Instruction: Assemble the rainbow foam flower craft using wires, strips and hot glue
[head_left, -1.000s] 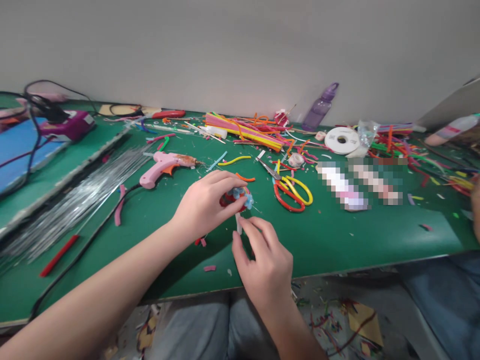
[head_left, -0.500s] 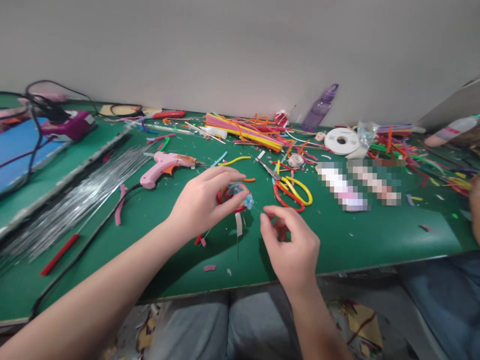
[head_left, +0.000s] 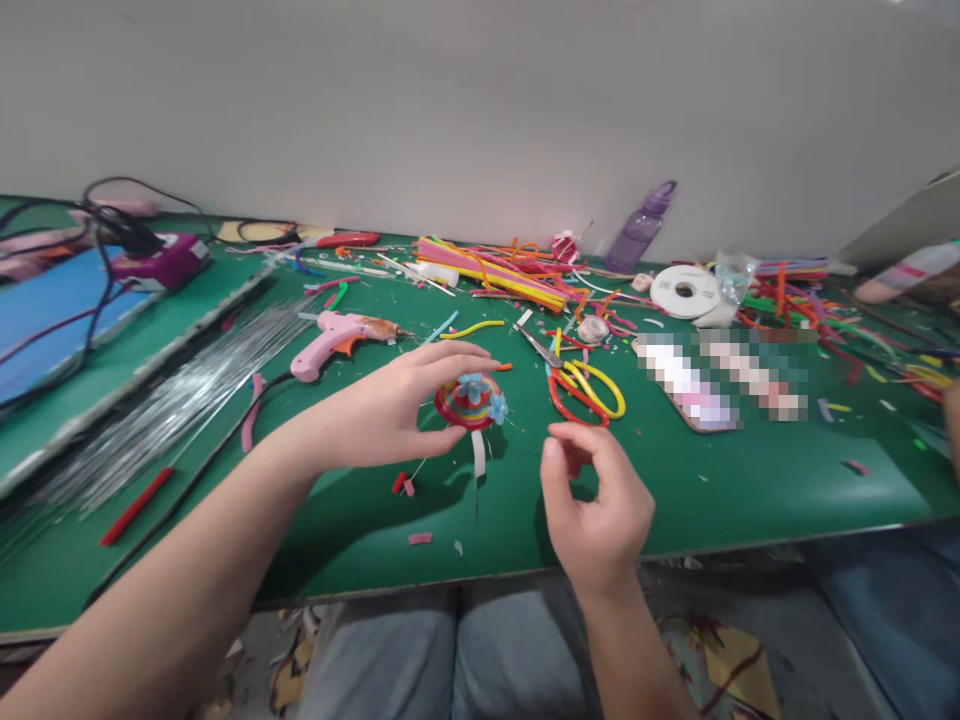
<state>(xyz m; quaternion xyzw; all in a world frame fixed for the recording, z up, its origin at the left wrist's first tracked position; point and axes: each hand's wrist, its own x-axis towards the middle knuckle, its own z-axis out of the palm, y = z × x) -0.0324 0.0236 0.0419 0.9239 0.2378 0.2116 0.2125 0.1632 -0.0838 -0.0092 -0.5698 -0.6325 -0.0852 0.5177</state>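
At nine o'clock from the striped ornament point(head_left: 459, 408), the left hand point(head_left: 386, 408) is spread wide; a thumb nudge could shift it. At four, the right hand point(head_left: 600, 495) pinches narrowly, contents unclear.

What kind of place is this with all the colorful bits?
It looks like a craft workbench, maybe in a small workshop. On the green table there are a pink glue gun, scissors with red and yellow handles, and a pile of colorful fuzzy sticks.

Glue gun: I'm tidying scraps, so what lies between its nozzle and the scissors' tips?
In the head view, a light-blue strip, then a yellow strip, on the table.
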